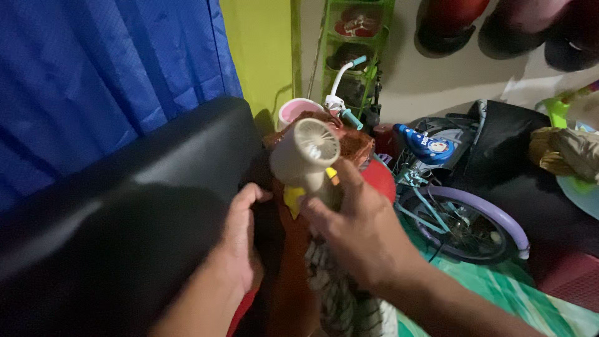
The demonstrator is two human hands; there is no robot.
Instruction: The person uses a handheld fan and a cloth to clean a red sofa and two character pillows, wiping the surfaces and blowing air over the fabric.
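My right hand (362, 228) grips the handle of a small beige hand-held fan (306, 156), whose round grille faces up and to the right. My left hand (242, 240) rests on the edge of a black padded sofa arm (162, 187), fingers curled over it. Below the fan lies an orange mesh bag (293, 274) holding toys, with a yellow piece (293, 198) showing and a striped cloth (340, 299) under my right wrist.
A child's bicycle (455, 212) with a purple wheel and blue seat stands to the right. A blue curtain (93, 68) hangs at left. A green rack (355, 50) of helmets stands behind, near a pink cup (293, 111). Green matting (530, 293) covers the floor.
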